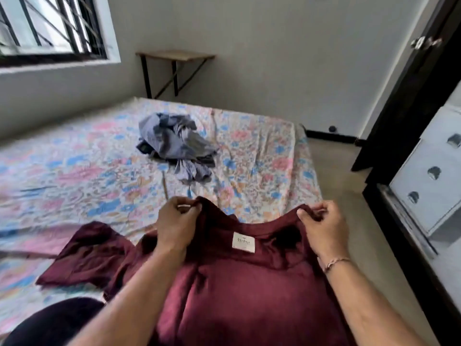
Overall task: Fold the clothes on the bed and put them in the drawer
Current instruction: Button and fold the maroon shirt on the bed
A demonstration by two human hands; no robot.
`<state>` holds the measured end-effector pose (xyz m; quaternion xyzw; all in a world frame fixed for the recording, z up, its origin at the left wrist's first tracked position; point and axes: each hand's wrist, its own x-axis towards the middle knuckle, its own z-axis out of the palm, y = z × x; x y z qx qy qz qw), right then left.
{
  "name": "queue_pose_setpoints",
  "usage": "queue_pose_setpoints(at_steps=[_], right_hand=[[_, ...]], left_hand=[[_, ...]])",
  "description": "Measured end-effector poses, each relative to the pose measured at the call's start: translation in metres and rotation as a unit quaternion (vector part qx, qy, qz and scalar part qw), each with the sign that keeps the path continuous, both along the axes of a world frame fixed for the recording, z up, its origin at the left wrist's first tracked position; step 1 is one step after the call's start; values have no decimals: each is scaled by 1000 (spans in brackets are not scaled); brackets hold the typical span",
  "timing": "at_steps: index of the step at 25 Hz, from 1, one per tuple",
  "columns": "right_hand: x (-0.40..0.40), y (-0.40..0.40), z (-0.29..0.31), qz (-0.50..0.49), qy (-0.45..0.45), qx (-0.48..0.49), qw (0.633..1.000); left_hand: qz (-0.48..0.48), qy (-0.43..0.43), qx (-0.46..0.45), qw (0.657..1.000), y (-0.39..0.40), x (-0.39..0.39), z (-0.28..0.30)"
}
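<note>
Currently, a person stands at the near end of a bed (74, 166) covered in a floral sheet, holding up a maroon shirt (224, 283) by its shoulders. The left hand (174, 221) pinches the left shoulder seam, fingers curled round the cloth. The right hand (324, 228) pinches the right shoulder the same way; a thin bracelet circles that wrist. The shirt's collar end points away from the person, toward the far wall, with a white label (243, 242) facing up near the neckline. Its long axis runs from the collar back toward the person's body, where the hem drops out of view. One sleeve (84, 253) trails off to the left onto the bed.

Likely trouble: that loose sleeve could bunch underneath when the shirt is laid down, spoiling the fold, and a light pinch could let a shoulder slip. Farther up the bed lies a crumpled heap of blue-grey clothes (174, 143), not yet folded. White drawers (429, 176) stand at the right.
</note>
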<state>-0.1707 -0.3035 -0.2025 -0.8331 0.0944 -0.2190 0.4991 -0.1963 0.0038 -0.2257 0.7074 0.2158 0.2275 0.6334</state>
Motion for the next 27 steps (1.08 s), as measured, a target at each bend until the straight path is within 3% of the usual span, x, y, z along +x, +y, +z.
queue_pose_setpoints(at_steps=[3,7,9,11,15,19,24,27], right_hand=[[-24,14,-57,-15,28,51,998],[-39,32,-87,-16,50,100,994],[-45,46,-84,-16,40,91,995],[-54,60,-76,-5,44,159,986],[-81,74,-64,5,55,341,939],[-119,78,-53,34,58,457,887],[-151,77,-60,43,60,503,861],[-147,77,-58,43,49,487,871]], left_hand=[[-10,53,-36,998,-19,-4,-43],[-50,30,93,994,-44,-14,-50],[-88,16,101,991,-57,-20,-47],[-106,17,36,994,-71,-28,-42],[-132,13,42,990,-95,-55,-45],[-161,-24,73,984,-117,-95,-37],[-130,-57,171,975,-132,-128,-40],[-122,-13,127,984,-128,-121,-31]])
